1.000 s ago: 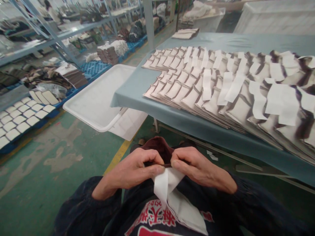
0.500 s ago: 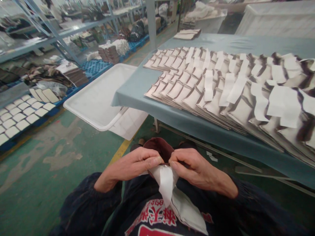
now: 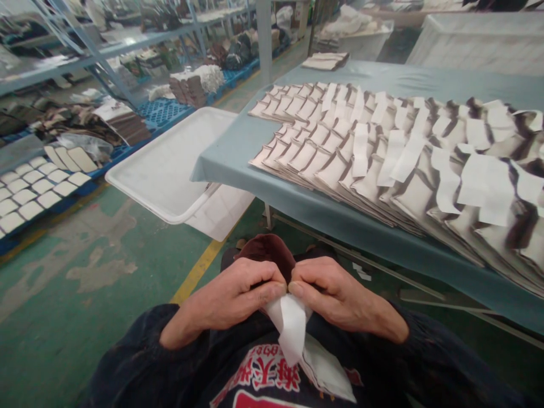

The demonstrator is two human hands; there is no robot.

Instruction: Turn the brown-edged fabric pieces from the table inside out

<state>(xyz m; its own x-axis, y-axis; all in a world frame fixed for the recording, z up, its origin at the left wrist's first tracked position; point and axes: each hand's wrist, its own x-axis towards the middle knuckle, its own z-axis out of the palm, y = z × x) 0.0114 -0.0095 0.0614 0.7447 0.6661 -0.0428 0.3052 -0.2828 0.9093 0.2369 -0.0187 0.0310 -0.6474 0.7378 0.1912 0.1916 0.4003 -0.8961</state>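
Observation:
My left hand point(image 3: 242, 292) and my right hand point(image 3: 340, 292) meet in front of my body, thumbs and fingertips pinching the upper edge of a brown and white fabric piece point(image 3: 327, 368). A white strip point(image 3: 293, 328) hangs from the pinched edge over the piece, whose pale lower part lies against my dark apron. Its maroon part point(image 3: 267, 252) shows beyond my fingers. The fingertips of both hands nearly touch, and they hide the pinched edge.
Rows of overlapping fabric pieces point(image 3: 318, 139), several with white strips, cover much of the blue-green table point(image 3: 238, 164) ahead and right. A white bin point(image 3: 161, 170) stands left of the table. Pallets with pale pads point(image 3: 38, 187) and folded fabric line the left.
Both hands have drawn closer together on the fabric edge, the left one shifting slightly right. The view has shifted slightly.

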